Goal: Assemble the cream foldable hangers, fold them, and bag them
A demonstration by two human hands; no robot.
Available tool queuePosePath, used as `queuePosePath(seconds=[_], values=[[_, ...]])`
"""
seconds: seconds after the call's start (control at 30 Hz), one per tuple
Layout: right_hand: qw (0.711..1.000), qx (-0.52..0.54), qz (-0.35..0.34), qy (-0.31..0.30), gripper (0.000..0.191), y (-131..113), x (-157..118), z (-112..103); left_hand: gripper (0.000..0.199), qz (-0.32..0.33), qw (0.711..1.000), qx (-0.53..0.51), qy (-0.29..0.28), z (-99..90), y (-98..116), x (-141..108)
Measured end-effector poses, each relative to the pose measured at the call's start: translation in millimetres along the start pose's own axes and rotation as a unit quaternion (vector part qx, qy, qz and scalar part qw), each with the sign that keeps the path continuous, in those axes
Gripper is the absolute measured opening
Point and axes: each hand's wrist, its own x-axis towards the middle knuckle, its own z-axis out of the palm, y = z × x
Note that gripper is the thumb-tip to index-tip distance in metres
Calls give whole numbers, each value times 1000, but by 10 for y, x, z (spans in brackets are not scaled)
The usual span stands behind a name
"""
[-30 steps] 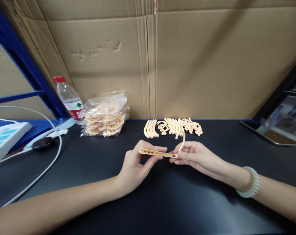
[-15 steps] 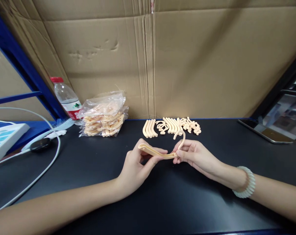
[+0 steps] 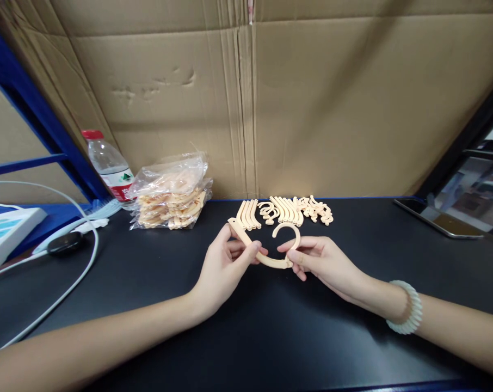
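My left hand (image 3: 226, 267) pinches a pale curved hanger arm (image 3: 271, 262) near its middle, its far end tilted up to the left. A pale hook (image 3: 297, 235) meets the arm's right end, its curve opening to the left. The thumb and fingers of my right hand (image 3: 324, 261) are closed on the hook's base, where the two pieces touch. Behind my hands lie a row of curved arms (image 3: 248, 213), a second row of arms (image 3: 286, 209), and loose hooks at both sides of that second row (image 3: 318, 209).
Bagged pale pieces (image 3: 171, 198) and a red-capped bottle (image 3: 111, 169) stand at the back left. A white cable (image 3: 95, 245) and black oval device (image 3: 65, 243) lie left. A phone (image 3: 430, 218) is at the right, before the cardboard wall (image 3: 332, 98).
The arm and hook have turned in my hands: the arm's left end is higher and its broad face shows more, and the hook's curve has swung left and opened to view.
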Motion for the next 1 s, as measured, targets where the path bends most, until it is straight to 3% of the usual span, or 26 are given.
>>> queuePosePath(seconds=[0.2, 0.4, 0.5, 0.6, 0.7, 0.8, 0.87, 1.0], values=[[1000, -6, 3, -1, 29, -21, -19, 57, 28, -56, 998, -21, -27, 45, 9, -14], [1000, 15, 7, -18, 31, -26, -38, 129, 32, -101, 983, -77, -131, 113, -26, -57], [1000, -2, -14, -5, 31, -47, 1, 71, 33, -114, 983, -95, -113, 114, -18, -61], [991, -104, -83, 30, 29, -111, 156, -108, 29, -127, 984, -88, -83, 106, 9, -55], [933, -309, -181, 40, 21, -186, 432, -336, 27, -134, 985, -72, -77, 98, 24, -55], [814, -516, -267, -6, 11, -210, 734, -497, 24, -127, 986, -67, -81, 86, 20, -63], [758, -584, -287, -46, 12, -195, 896, -541, 24, -122, 987, -66, -83, 76, 13, -68], [744, -600, -286, -68, 20, -152, 1066, -534, 24, -120, 987, -77, -81, 53, -1, -70]])
